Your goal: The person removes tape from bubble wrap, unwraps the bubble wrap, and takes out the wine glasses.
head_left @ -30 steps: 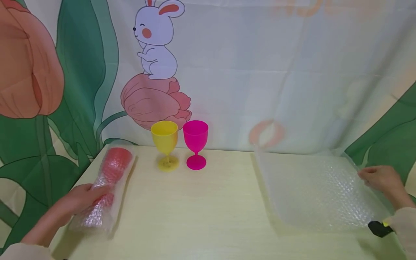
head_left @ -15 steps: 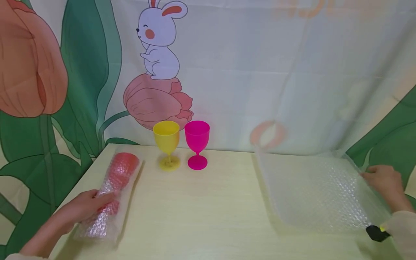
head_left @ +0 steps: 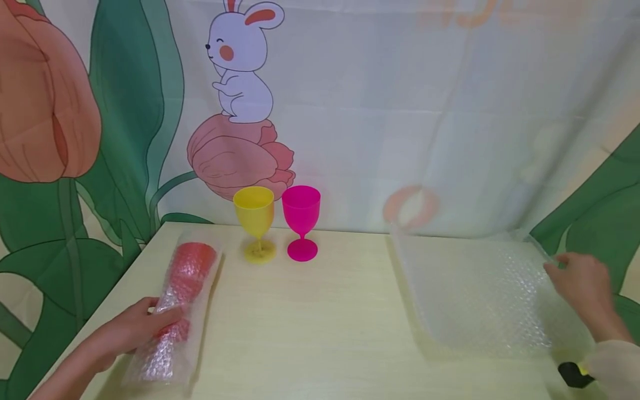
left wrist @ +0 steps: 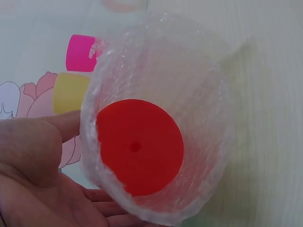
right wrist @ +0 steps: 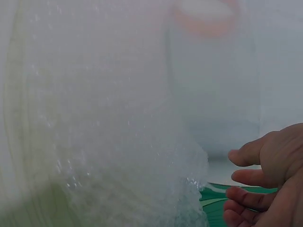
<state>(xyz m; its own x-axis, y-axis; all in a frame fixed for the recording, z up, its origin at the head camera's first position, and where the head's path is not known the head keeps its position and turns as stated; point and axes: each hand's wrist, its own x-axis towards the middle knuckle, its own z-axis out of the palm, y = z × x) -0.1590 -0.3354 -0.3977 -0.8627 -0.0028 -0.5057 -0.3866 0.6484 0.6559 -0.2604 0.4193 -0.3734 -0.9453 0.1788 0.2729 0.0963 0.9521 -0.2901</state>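
At the table's left side my left hand (head_left: 135,330) grips a bubble-wrap sleeve (head_left: 155,366) with a red goblet (head_left: 192,272) inside it. Seen from the left wrist, the sleeve's end gapes and shows the goblet's round red base (left wrist: 147,146); the thumb lies on one side of the wrap and the fingers on the other. On the right, a flat bubble-wrap sheet (head_left: 470,300) lies over the table. My right hand (head_left: 582,289) is at its right edge. In the right wrist view the fingers are loosely bent, apart from the sheet, and hold nothing.
A yellow goblet (head_left: 254,211) and a pink goblet (head_left: 301,208) stand upright side by side at the table's back edge. Behind them hangs a printed cloth (head_left: 360,111). A black object (head_left: 575,375) shows by the right sleeve.
My left hand has brought the wrapped red goblet a little toward the front and right. My right hand has shifted slightly left along the sheet's edge. Both standing goblets stay put.
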